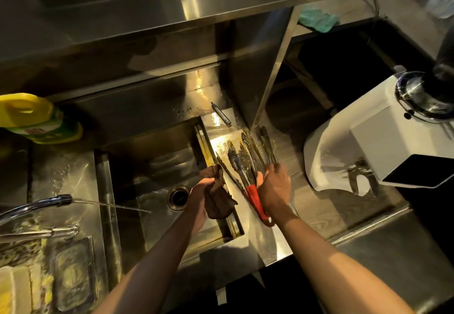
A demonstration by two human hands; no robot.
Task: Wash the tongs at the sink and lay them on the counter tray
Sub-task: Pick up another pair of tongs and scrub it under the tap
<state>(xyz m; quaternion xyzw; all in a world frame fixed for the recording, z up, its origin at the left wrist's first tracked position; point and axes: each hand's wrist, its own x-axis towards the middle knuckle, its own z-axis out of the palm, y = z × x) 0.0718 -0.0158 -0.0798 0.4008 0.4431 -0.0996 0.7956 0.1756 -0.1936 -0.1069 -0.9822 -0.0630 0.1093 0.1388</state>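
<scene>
Several metal tongs lie on the wet steel counter [267, 240] right of the sink [147, 181]. One pair has a red handle [255, 201]; the others [255, 151] are bare metal with scalloped tips. My right hand [274, 187] is curled round the handle end of the bare tongs, beside the red handle. Over the sink's right edge, my left hand [200, 194] grips a dark brown cloth [217, 198]. The faucet [36, 204] at the left sends a thin stream of water into the basin. I cannot make out a tray.
A yellow and green detergent bottle [39, 119] stands back left. A dark pen-like thing [221, 113] lies behind the tongs. A white machine [368, 151] crowds the right counter. A steel shelf [172, 1] hangs overhead, with a green cloth [319, 20] behind it.
</scene>
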